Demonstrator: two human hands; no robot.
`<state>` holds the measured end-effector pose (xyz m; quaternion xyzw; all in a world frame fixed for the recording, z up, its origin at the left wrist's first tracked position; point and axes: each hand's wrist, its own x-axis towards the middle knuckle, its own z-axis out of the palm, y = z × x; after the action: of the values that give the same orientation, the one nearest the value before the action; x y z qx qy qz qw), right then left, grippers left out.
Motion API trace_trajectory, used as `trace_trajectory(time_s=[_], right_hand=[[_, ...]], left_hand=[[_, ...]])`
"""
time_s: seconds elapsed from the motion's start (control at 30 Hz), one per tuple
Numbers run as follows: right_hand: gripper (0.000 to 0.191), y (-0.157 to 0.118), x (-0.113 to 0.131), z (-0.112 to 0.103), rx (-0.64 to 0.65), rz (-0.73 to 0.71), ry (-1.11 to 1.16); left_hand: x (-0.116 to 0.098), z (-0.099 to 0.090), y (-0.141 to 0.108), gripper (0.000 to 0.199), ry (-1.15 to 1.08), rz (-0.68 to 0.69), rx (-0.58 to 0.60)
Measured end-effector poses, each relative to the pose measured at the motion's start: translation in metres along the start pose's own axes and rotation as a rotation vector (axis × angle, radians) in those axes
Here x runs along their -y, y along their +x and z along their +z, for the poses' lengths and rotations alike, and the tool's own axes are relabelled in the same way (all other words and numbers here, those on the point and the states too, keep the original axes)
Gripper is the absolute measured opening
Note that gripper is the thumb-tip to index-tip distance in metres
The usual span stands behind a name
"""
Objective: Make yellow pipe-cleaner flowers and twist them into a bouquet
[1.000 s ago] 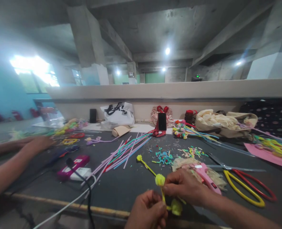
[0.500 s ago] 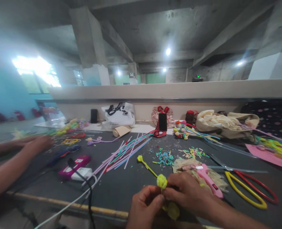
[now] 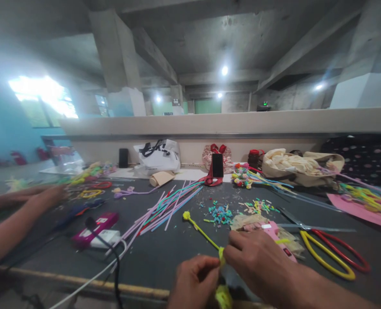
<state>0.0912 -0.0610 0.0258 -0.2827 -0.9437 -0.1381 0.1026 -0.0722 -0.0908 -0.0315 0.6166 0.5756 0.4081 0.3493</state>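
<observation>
Both my hands are low in the middle of the head view, at the table's near edge. They pinch a yellow craft stem (image 3: pixel 207 236), which looks like twisted pipe cleaner. A small yellow knob (image 3: pixel 186 216) tops its far end. My left hand (image 3: pixel 195 279) has thumb and forefinger closed at the stem's lower part. On its right side, my right hand (image 3: pixel 254 257) grips the stem with curled fingers that partly cover it. Below the hands hangs a yellow fuzzy ball (image 3: pixel 223 297). Beyond my right hand lies a pink glue gun (image 3: pixel 274 230), partly hidden.
Large scissors (image 3: pixel 325 253) with yellow and red handles lie at right. Cut colourful bits (image 3: pixel 220 214) and several long stems (image 3: pixel 164 210) cover the table's middle. A purple power strip (image 3: pixel 95 229) with cables stands left. Another person's arms (image 3: pixel 32 206) reach in at far left.
The yellow ball between my fingertips is now mostly covered by my right hand, which has shifted over it. The lower ball has moved down and left. The view has shifted slightly.
</observation>
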Motion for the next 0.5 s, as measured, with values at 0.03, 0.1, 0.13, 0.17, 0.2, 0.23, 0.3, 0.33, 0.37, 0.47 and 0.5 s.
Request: trace_trajectory(time_s=[0.03, 0.1, 0.13, 0.17, 0.2, 0.23, 0.3, 0.33, 0.37, 0.47, 0.5], right_hand=[[0.011, 0.002, -0.001, -0.003, 0.003, 0.003, -0.002], [0.011, 0.006, -0.002, -0.011, 0.023, -0.004, 0.001], [0.012, 0.008, -0.002, -0.016, 0.041, -0.023, 0.002], [0.012, 0.01, -0.001, -0.022, 0.065, -0.056, -0.001], [0.013, 0.013, 0.0, -0.029, 0.096, -0.088, -0.012], [0.013, 0.017, 0.002, -0.036, 0.133, -0.112, -0.028], [0.014, 0.025, 0.006, -0.049, 0.234, -0.138, -0.049], [0.016, 0.03, 0.006, -0.053, 0.295, -0.148, -0.039], [0.017, 0.035, 0.005, -0.055, 0.349, -0.143, 0.008], [0.017, 0.045, -0.011, -0.043, 0.39, -0.02, 0.457], [0.018, 0.045, -0.019, -0.034, 0.385, 0.004, 0.557]], left_hand=[[0.0, -0.001, 0.0, 0.019, 0.037, 0.019, 0.014], [-0.002, -0.002, -0.001, 0.019, 0.098, 0.03, 0.029], [-0.003, -0.003, -0.001, 0.018, 0.123, 0.019, 0.036], [-0.005, -0.003, -0.002, 0.019, 0.146, 0.0, 0.046], [-0.008, -0.003, -0.002, 0.019, 0.164, -0.024, 0.056], [-0.012, -0.002, -0.003, 0.018, 0.172, -0.046, 0.07], [-0.02, -0.001, -0.006, 0.019, 0.143, -0.075, 0.117], [-0.023, 0.0, -0.007, 0.02, 0.112, -0.078, 0.146], [-0.025, 0.0, -0.009, 0.022, 0.086, -0.074, 0.167], [-0.025, -0.001, -0.01, 0.021, 0.084, -0.013, 0.187], [-0.022, -0.003, -0.01, 0.02, 0.086, 0.009, 0.182]])
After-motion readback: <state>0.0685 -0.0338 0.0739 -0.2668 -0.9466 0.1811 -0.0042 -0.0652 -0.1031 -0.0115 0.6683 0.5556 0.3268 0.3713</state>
